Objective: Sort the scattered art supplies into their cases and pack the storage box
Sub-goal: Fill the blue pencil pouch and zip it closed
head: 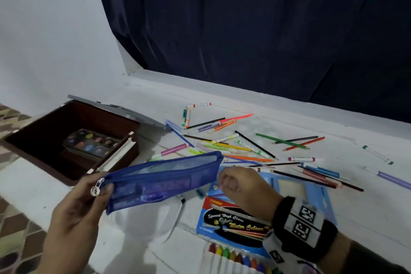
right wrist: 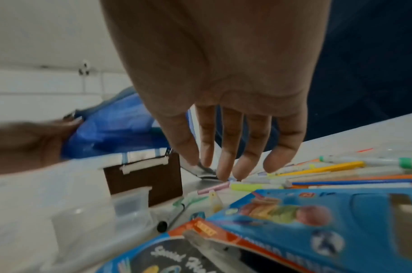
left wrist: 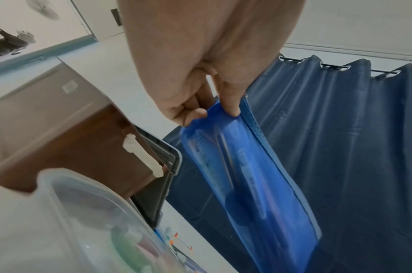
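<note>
At the left end of the white bench (head: 367,207) stands the brown storage box (head: 40,138), open, with a paint palette (head: 91,143) lying on its floor; the grey lid (head: 124,111) rests behind it. Right of the box, and raised above the bench, is the blue mesh pencil case (head: 164,179). The left hand (head: 75,213) holds it in a closed grip, thumb and fingers pinching the end nearest the box, where the metal zipper pull (head: 96,189) hangs. The case is translucent, long and flat, with its zipper edge uppermost; the left wrist view shows pens and a ruler inside it. The right hand (head: 242,187) is at the end of the case farthest from the box; in the right wrist view its fingers (right wrist: 230,147) are extended and relaxed, holding nothing. Below that hand lie a water colour pack (head: 233,222) and a blue card pack (head: 311,187). Farther right of the box, loose markers and coloured pencils (head: 244,140) are scattered across the bench.
</note>
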Demonstrator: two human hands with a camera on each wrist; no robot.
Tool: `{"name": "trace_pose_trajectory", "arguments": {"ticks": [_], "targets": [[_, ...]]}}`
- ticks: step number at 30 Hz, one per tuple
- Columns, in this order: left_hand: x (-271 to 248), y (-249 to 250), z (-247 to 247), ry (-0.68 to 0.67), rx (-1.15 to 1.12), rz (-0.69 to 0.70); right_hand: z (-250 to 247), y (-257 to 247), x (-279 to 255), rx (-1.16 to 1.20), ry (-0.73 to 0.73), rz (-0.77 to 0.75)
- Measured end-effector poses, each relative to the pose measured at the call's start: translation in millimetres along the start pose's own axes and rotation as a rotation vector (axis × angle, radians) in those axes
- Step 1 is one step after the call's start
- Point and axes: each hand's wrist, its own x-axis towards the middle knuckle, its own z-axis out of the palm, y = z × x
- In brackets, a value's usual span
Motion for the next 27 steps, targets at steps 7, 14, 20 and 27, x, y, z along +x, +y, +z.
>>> {"name": "trace_pose_trajectory", "arguments": {"ticks": [7,14,20,27], "targets": [[22,-18,-35,-0.047,-0.005,0.012,40,-23,48,-0.596,-0.23,-0.011],[32,-29,-42,-0.151,-0.116,-0.162,52,-37,60,-0.737,-0.26,0.04],[47,-20,-42,-0.19,-0.152,-0.166,31,-34,63,-0.15,0.111,0.174],[44,-17,-8,-0.299,-0.238,-0.183,-11,-76,37,0.226,0.517,-0.072]]}}
